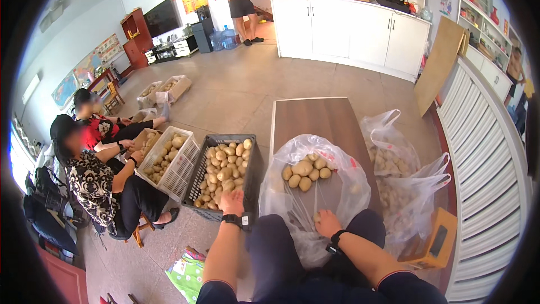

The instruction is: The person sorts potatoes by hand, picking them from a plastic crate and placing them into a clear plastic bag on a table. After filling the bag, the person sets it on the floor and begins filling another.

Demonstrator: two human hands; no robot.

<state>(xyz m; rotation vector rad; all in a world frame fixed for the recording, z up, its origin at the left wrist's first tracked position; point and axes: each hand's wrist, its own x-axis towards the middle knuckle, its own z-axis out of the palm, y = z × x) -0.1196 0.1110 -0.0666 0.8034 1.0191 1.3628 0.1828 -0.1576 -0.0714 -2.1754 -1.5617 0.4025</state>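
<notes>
My left hand (232, 202) reaches over the near edge of a black plastic crate (254, 160) full of potatoes (223, 164). Its fingers are stretched against the top potatoes, with none visibly gripped. My right hand (328, 224) is closed at the near side of a clear plastic bag (354, 192), on what looks like a potato (318, 216) partly covered by the fingers. The bag lies spread on a brown wooden board (311, 115) in front of my knees. Farther inside the bag sits a cluster of several potatoes (304, 169).
Filled plastic bags (396, 163) and a yellow-brown box (433, 242) stand right of the board, near a white railing (484, 180). Leftward, two seated people (93, 180) work at a white crate (188, 160) of potatoes. A person (239, 0) stands by white cabinets (332, 28).
</notes>
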